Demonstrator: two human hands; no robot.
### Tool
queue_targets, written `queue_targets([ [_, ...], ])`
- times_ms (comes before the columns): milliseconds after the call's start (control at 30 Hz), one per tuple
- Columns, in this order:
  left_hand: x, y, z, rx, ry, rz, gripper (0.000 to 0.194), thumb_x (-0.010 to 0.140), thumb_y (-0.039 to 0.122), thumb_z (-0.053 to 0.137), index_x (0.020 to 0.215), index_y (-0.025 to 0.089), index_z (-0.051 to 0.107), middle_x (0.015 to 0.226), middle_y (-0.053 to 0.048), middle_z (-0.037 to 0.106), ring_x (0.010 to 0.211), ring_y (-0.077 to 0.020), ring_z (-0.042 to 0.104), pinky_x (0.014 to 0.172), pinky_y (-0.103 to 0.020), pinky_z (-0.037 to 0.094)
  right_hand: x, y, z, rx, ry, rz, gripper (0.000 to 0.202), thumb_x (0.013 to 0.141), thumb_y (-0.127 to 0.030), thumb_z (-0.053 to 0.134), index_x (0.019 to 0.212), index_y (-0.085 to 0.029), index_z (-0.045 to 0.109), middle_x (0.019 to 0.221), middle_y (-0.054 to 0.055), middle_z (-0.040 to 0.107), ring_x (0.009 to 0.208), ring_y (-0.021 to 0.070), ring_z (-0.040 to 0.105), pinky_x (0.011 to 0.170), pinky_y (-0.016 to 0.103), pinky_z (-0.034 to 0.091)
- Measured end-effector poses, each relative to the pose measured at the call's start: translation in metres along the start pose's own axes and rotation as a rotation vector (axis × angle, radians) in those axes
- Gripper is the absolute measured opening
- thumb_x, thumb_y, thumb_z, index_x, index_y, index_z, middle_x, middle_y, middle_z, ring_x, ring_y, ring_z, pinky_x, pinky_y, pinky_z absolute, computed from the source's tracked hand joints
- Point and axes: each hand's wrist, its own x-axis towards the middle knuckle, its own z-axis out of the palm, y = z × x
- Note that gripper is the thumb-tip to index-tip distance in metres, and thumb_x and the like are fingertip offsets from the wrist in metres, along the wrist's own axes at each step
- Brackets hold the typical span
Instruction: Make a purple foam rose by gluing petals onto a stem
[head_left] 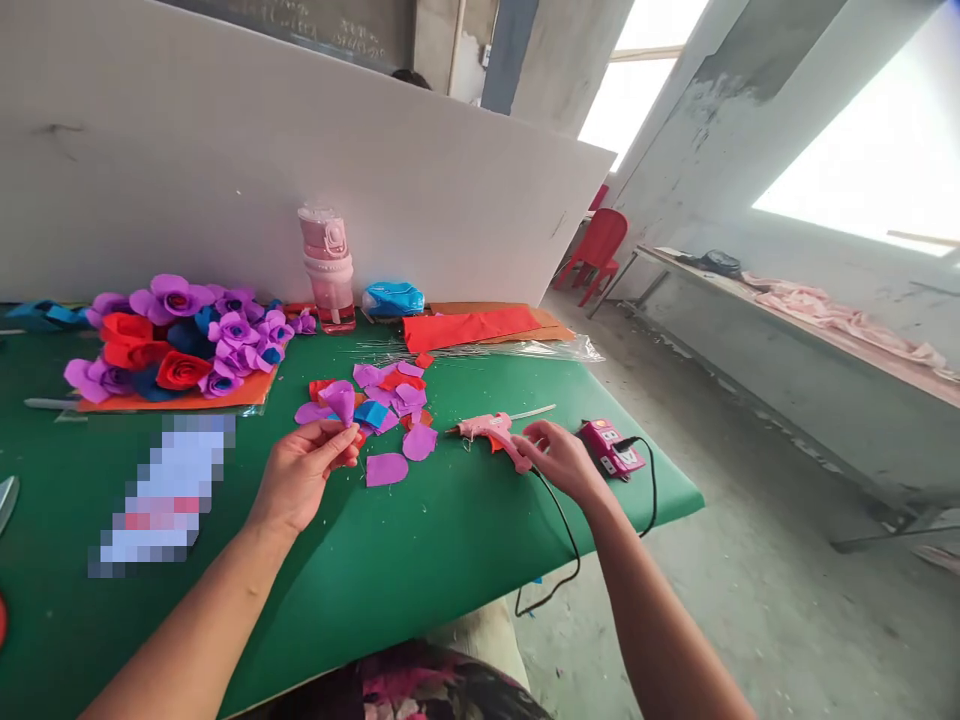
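My left hand (300,470) is closed in a pinch on a small purple paper flower (339,402), its petals curled into a cone. Loose purple petals (386,470), with red and blue pieces among them, lie on the table just beyond it. A pink hot glue gun (480,428) rests on the table, its nozzle pointing left and a glue stick (534,411) showing at the back. At its handle is my right hand (559,458), fingers apart and bent, fingertips at or touching the grip. The fingers' undersides are hidden.
The green table (450,550) holds finished paper flowers (180,340), a pink bottle (327,270), a blue packet (394,298), red paper (469,326) and thin wires. A black cord (574,540) hangs past the edge near a pink power strip (611,450). A white board (262,150) stands behind.
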Motion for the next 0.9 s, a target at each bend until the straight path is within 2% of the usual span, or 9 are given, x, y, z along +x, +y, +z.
queue_targets([
  [100, -0.001, -0.001, 0.001, -0.007, -0.015, 0.005, 0.024, 0.057, 0.029, 0.082, 0.07, 0.015, 0.068, 0.062, -0.001, 0.067, 0.055, -0.0086, 0.057, 0.055, -0.019, 0.047, 0.01, 0.0, 0.014, -0.054, -0.154, 0.008, 0.024, 0.077, -0.044, 0.055, 0.077, -0.02, 0.057, 0.065, 0.0, 0.063, 0.063, 0.0157, 0.056, 0.055, 0.024, 0.035],
  [200, -0.002, -0.002, 0.001, -0.036, -0.02, 0.007, 0.023, 0.058, 0.027, 0.081, 0.07, 0.014, 0.067, 0.064, -0.001, 0.067, 0.055, -0.0081, 0.057, 0.053, -0.019, 0.045, 0.022, -0.001, 0.023, -0.089, -0.202, -0.017, 0.012, 0.071, -0.03, 0.058, 0.072, -0.019, 0.052, 0.069, 0.001, 0.061, 0.062, 0.0141, 0.052, 0.053, 0.024, 0.031],
  [267, -0.003, -0.004, 0.0, -0.062, -0.018, -0.002, 0.023, 0.059, 0.027, 0.081, 0.07, 0.014, 0.066, 0.065, -0.002, 0.067, 0.055, -0.0081, 0.057, 0.053, -0.019, 0.045, 0.026, -0.001, 0.023, 0.016, -0.249, 0.016, 0.011, 0.07, -0.027, 0.058, 0.071, -0.019, 0.051, 0.068, 0.001, 0.058, 0.061, 0.0137, 0.05, 0.053, 0.024, 0.033],
  [333, -0.002, -0.006, -0.002, -0.093, -0.02, -0.028, 0.023, 0.059, 0.028, 0.081, 0.068, 0.014, 0.065, 0.065, -0.002, 0.067, 0.056, -0.0082, 0.057, 0.053, -0.019, 0.045, 0.025, -0.004, 0.019, 0.257, -0.302, 0.069, 0.014, 0.071, -0.03, 0.059, 0.077, -0.018, 0.053, 0.068, -0.001, 0.056, 0.06, 0.0134, 0.05, 0.054, 0.024, 0.037],
  [467, 0.001, -0.01, -0.007, -0.167, -0.029, -0.088, 0.025, 0.056, 0.027, 0.082, 0.067, 0.014, 0.064, 0.064, -0.001, 0.065, 0.054, -0.0073, 0.056, 0.052, -0.019, 0.045, 0.006, -0.024, 0.014, 1.001, -0.465, 0.147, 0.026, 0.071, -0.032, 0.066, 0.091, -0.018, 0.058, 0.072, -0.001, 0.055, 0.061, 0.0113, 0.051, 0.061, 0.025, 0.047],
  [533, 0.003, -0.012, -0.009, -0.195, -0.027, -0.103, 0.026, 0.055, 0.027, 0.083, 0.067, 0.014, 0.064, 0.062, 0.0, 0.064, 0.053, -0.0071, 0.055, 0.051, -0.018, 0.045, -0.006, -0.039, 0.017, 1.307, -0.54, 0.217, 0.03, 0.068, -0.031, 0.07, 0.093, -0.018, 0.061, 0.073, 0.0, 0.057, 0.055, 0.0086, 0.046, 0.051, 0.021, 0.044],
  [633, 0.005, -0.014, -0.011, -0.206, -0.036, -0.105, 0.025, 0.056, 0.027, 0.082, 0.066, 0.013, 0.064, 0.059, 0.001, 0.063, 0.052, -0.0067, 0.055, 0.05, -0.018, 0.045, -0.018, -0.063, 0.025, 1.544, -0.631, 0.301, 0.031, 0.076, -0.043, 0.064, 0.091, -0.016, 0.063, 0.07, 0.002, 0.055, 0.05, 0.0072, 0.039, 0.038, 0.017, 0.034],
  [767, 0.006, -0.015, -0.012, -0.214, -0.036, -0.114, 0.024, 0.058, 0.027, 0.082, 0.067, 0.013, 0.064, 0.057, 0.001, 0.062, 0.05, -0.0059, 0.053, 0.049, -0.017, 0.044, -0.021, -0.09, 0.033, 1.447, -0.598, 0.157, 0.03, 0.082, -0.045, 0.059, 0.097, -0.019, 0.061, 0.074, 0.003, 0.061, 0.044, 0.0065, 0.038, 0.036, 0.019, 0.03],
  [900, 0.005, -0.013, -0.012, -0.259, -0.022, -0.136, 0.023, 0.057, 0.024, 0.081, 0.067, 0.013, 0.063, 0.057, 0.0, 0.062, 0.05, -0.0061, 0.054, 0.049, -0.017, 0.045, -0.023, -0.108, 0.045, 1.035, -0.374, -0.077, 0.029, 0.089, -0.046, 0.05, 0.097, -0.018, 0.056, 0.055, -0.003, 0.052, 0.043, 0.0082, 0.038, 0.042, 0.021, 0.032],
])
